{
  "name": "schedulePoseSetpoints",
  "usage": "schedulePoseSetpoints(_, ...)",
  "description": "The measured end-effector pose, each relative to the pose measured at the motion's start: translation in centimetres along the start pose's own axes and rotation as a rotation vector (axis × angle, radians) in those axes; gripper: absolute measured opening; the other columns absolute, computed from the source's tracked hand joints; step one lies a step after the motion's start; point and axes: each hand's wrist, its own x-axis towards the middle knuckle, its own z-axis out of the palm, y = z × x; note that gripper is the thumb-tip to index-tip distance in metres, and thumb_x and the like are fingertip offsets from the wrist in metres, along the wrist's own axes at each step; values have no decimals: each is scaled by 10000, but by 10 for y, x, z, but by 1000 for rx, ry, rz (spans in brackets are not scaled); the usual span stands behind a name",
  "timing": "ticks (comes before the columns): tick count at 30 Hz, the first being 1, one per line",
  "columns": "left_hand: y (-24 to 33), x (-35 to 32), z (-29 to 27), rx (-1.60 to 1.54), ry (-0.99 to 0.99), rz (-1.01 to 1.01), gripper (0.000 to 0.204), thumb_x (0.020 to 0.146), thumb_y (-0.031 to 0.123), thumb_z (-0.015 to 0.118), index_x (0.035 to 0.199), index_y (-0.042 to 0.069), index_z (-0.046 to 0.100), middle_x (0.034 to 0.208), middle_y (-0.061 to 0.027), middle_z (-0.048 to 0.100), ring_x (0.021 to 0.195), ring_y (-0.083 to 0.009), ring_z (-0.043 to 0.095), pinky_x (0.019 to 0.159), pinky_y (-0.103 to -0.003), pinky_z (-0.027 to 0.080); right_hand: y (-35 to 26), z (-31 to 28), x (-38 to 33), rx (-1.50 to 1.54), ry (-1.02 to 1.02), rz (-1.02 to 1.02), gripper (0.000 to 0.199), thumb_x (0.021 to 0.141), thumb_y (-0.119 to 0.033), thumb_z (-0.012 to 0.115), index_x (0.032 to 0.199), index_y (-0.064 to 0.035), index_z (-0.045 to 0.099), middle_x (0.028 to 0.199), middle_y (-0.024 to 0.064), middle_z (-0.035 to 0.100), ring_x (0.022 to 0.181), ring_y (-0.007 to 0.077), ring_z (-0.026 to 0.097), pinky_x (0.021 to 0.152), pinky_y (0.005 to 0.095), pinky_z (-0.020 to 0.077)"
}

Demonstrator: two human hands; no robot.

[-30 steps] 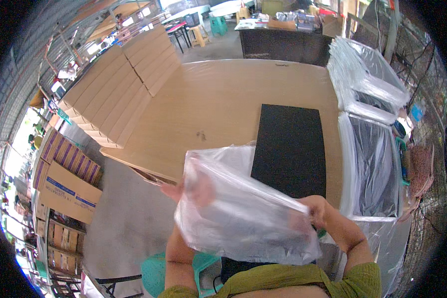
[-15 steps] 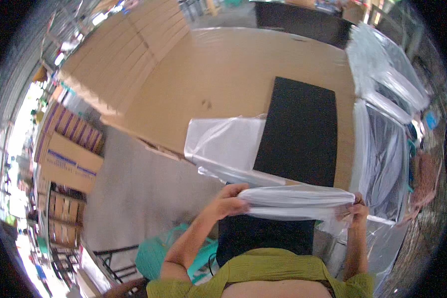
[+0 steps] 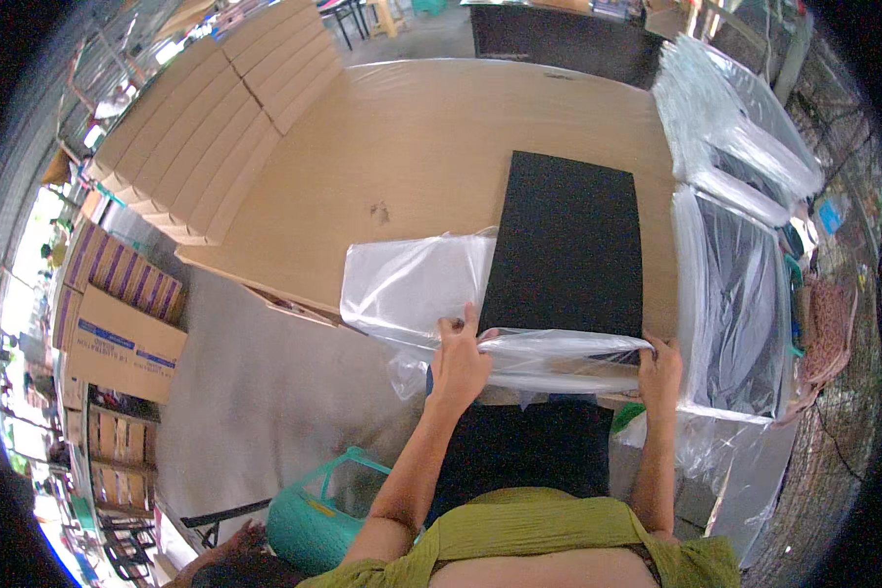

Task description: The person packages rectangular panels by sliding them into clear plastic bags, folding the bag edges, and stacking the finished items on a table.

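Observation:
A clear plastic bag (image 3: 568, 370) is stretched sideways between my two hands, gathered in folds. My left hand (image 3: 461, 363) grips its left end, with the index finger pointing forward along the board's edge. My right hand (image 3: 661, 370) pinches the right end between thumb and fingers. Directly beyond the bag a flat black board (image 3: 568, 250) lies on the table, its near edge meeting the bag's upper edge. I cannot tell whether that edge is inside the bag. Left of the board lies a pile of clear plastic bags (image 3: 412, 279), partly hanging over the table's front edge.
The brown table (image 3: 412, 127) carries stacked cardboard pieces (image 3: 216, 127) at the far left. Plastic-wrapped dark boards (image 3: 735, 304) line its right side. A teal chair (image 3: 314, 529) stands at my lower left, near part of another person (image 3: 250, 539). Cardboard boxes (image 3: 127, 338) stand farther left.
Both hands have moved forward, carrying the plastic bag up to the black board's near edge. My left index finger now stretches forward. The whole view has shifted slightly.

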Motion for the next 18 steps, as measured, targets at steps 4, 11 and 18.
schedulePoseSetpoints(4, 2, 1, -3, -108, 2, 38, 443, 771, 77, 596, 1212, 62, 564, 1012, -209, 530, 975, -362, 546, 852, -412, 440, 10, 0, -3, 168, 135, -89, 275, 738, -29, 561, 997, 14, 642, 936, 212, 603, 881, 346, 587, 806, 386, 452)
schedulePoseSetpoints(11, -2, -8, -16, -188, 21, 4, 565, 768, 124, 625, 1315, 117, 480, 1162, -169, 553, 824, -236, 611, 722, -355, 477, 36, 0, -7, 698, 198, 120, 178, 707, 18, 568, 879, -6, 608, 746, 75, 612, 701, 210, 597, 742, 327, 475)
schedulePoseSetpoints(18, 17, -15, -67, -1199, -285, 114, 683, 729, 140, 599, 1376, 74, 388, 1409, -84, 395, 946, -98, 541, 913, -276, 385, 7, -34, -29, 1431, 15, 291, 73, 728, -59, 579, 798, -54, 561, 936, 97, 606, 998, 217, 554, 900, 344, 424)
